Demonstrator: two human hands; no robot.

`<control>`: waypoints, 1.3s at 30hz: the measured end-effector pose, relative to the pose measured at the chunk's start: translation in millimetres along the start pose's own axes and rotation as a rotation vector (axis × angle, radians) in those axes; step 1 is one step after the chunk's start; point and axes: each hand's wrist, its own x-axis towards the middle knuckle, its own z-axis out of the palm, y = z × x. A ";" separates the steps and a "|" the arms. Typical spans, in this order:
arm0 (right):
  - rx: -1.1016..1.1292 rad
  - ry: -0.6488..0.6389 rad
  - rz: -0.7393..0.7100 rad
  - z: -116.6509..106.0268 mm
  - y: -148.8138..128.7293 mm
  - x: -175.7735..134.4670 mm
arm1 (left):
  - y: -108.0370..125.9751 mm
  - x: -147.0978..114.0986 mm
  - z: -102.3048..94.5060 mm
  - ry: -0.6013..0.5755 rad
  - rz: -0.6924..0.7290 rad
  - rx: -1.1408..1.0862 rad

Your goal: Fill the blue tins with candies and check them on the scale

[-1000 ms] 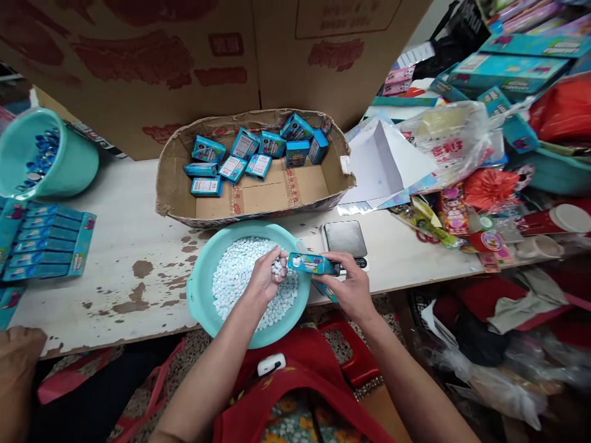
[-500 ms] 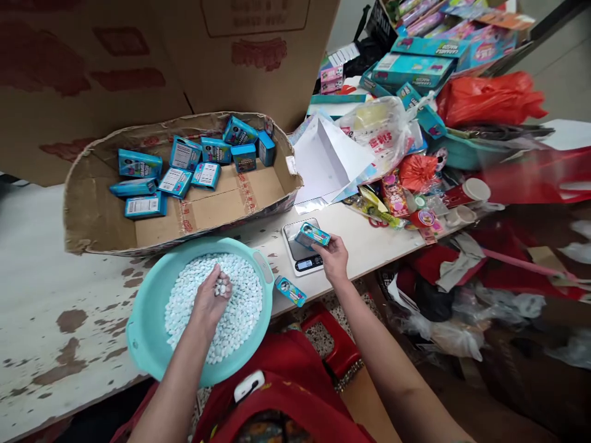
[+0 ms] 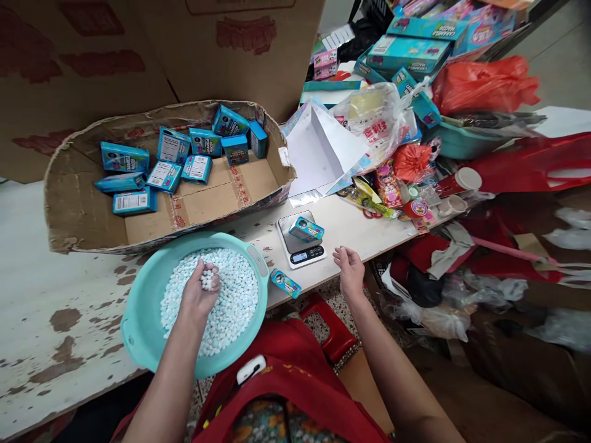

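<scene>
Stained table, basin, scale, carton, box

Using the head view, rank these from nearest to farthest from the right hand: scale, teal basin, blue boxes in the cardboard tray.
From the right hand, in the head view:
1. Scale, just to the hand's left.
2. Teal basin, farther left, with white pieces in it.
3. Blue boxes, up and left, in the cardboard tray beyond the basin.
</scene>
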 end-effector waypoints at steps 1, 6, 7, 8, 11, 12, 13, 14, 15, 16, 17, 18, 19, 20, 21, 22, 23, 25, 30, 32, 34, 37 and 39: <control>0.002 0.009 0.003 -1.3 0.5 -0.6 | -0.3 -0.4 0.9 0.006 -0.013 0.008; 0.012 0.021 -0.005 -1.0 -3.0 -1.2 | -4.4 -0.9 7.0 0.048 -0.062 0.018; 0.011 0.019 -0.008 -0.5 -4.3 -0.9 | -5.2 -1.1 8.5 0.076 -0.055 0.015; 0.008 0.014 -0.011 0.0 -5.6 -0.3 | -5.9 -1.4 10.0 0.105 -0.045 0.015; -0.004 0.000 -0.018 1.3 -8.9 2.4 | -6.7 -3.3 14.0 0.154 -0.011 0.053; -0.008 -0.003 -0.021 1.9 -9.7 3.6 | -6.6 -3.9 15.1 0.153 -0.006 0.073; -0.012 -0.006 -0.023 2.6 -10.4 4.9 | -6.5 -4.3 15.9 0.145 -0.007 0.087; -0.015 -0.009 -0.027 3.6 -10.9 6.1 | -6.4 -4.4 16.3 0.133 -0.013 0.092; -0.019 -0.013 -0.030 4.8 -11.3 7.3 | -6.3 -4.1 16.5 0.115 -0.021 0.087; -0.022 -0.020 -0.032 6.1 -11.8 8.4 | -6.3 -3.4 16.4 0.095 -0.027 0.076; -0.026 -0.028 -0.034 7.6 -12.2 9.4 | -6.3 -2.5 16.1 0.073 -0.032 0.063; -0.031 -0.039 -0.036 9.1 -12.8 10.2 | -6.4 -1.4 15.6 0.053 -0.034 0.052; -0.036 -0.050 -0.039 10.5 -13.5 10.9 | -6.5 -0.3 14.9 0.036 -0.034 0.045; -0.042 -0.063 -0.043 11.8 -14.3 11.4 | -6.9 0.8 14.3 0.024 -0.033 0.040; -0.048 -0.077 -0.048 13.0 -15.4 11.8 | -7.4 1.6 13.7 0.018 -0.033 0.036; -0.052 -0.091 -0.053 14.3 -16.7 12.1 | -8.2 2.1 13.3 0.019 -0.032 0.037; -0.058 -0.106 -0.063 15.7 -18.1 12.4 | -9.2 2.2 13.1 0.027 -0.025 0.046; -0.081 -0.154 -0.111 19.9 -21.4 12.8 | -12.1 1.1 13.5 0.050 0.029 0.098; -0.222 -0.312 -0.290 45.5 -30.0 15.3 | -17.3 -3.9 14.9 0.124 0.343 0.482; -0.265 -0.345 -0.301 57.8 -34.4 16.3 | -15.2 -3.6 12.8 0.155 0.443 0.591; -0.281 -0.344 -0.312 66.9 -42.0 14.8 | -10.5 -1.6 8.8 0.195 0.535 0.617; -0.285 -0.345 -0.383 73.3 -62.3 1.8 | -0.5 0.4 2.5 0.249 0.603 0.598; -0.308 -0.394 -0.443 75.7 -80.2 -15.3 | 7.3 -3.9 1.9 0.218 0.532 0.568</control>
